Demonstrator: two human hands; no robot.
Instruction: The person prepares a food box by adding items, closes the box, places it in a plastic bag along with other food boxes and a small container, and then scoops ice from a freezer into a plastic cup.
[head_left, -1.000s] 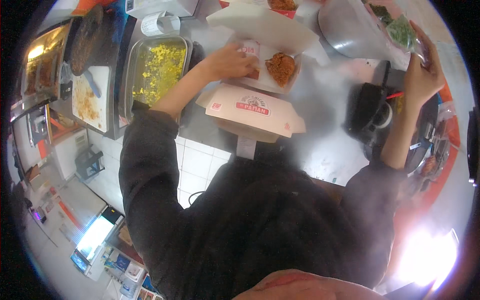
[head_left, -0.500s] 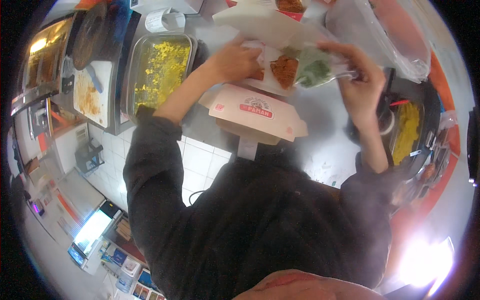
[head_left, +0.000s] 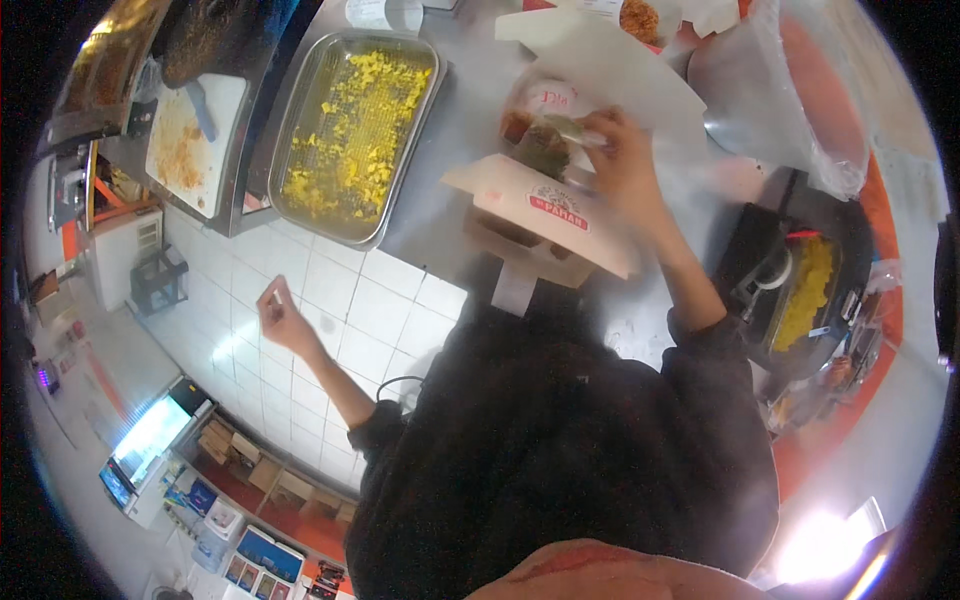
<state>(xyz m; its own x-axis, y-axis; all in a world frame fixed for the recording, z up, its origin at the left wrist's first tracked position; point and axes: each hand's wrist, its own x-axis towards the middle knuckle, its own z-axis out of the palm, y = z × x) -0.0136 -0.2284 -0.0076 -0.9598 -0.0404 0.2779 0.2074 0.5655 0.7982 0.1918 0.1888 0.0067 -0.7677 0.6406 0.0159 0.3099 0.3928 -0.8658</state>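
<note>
An open paper food box (head_left: 530, 215) stands on the steel counter, its printed front flap towards me and its pale lid raised at the back. Inside lie a white wrapped packet (head_left: 552, 96) with red print and a brown fried piece (head_left: 516, 125). My right hand (head_left: 622, 150) reaches over the box, fingers closed on a small clear plastic bag of green leaves (head_left: 545, 150), slightly blurred, low among the contents. Away to the left, my left hand (head_left: 286, 318) hangs over the tiled floor. Its fingers are loosely curled, and nothing shows in them.
A steel tray of yellow crumbs (head_left: 350, 140) stands left of the box. Further left is a stained white cutting board (head_left: 195, 150) with a knife. A dark container of yellow food (head_left: 805, 290) and a large clear plastic bag (head_left: 780, 100) are at right. Another box holds fried food (head_left: 640, 20).
My left hand has left the box and swung down-left over the floor. My right hand has moved left, bringing the bag of green leaves down into the box. The view has shifted.
</note>
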